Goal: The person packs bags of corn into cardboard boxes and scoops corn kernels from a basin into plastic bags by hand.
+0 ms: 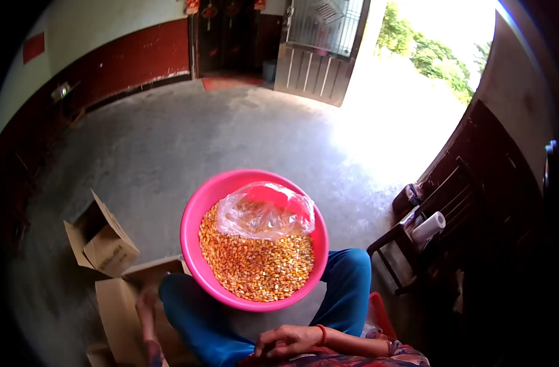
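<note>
A pink basin [192,260] full of yellow-orange corn kernels [261,266] stands between my knees. A clear plastic bag [258,220] lies crumpled on the kernels towards the far side. My left hand [146,303] reaches down at the open cardboard box [118,312] beside my left leg; its fingers are too dim and small to make out. Over my lap rests my right hand [290,338], a red bead bracelet [321,333] at its wrist. Its fingers are loosely bent and apart, and nothing shows in them.
Another cardboard box [111,251] with raised flaps is on the floor at the left. A wooden chair [408,251] holding a white roll [428,227] stands at the right. A red plastic edge [382,315] shows beside my right leg. Farther off is an open metal door [319,61].
</note>
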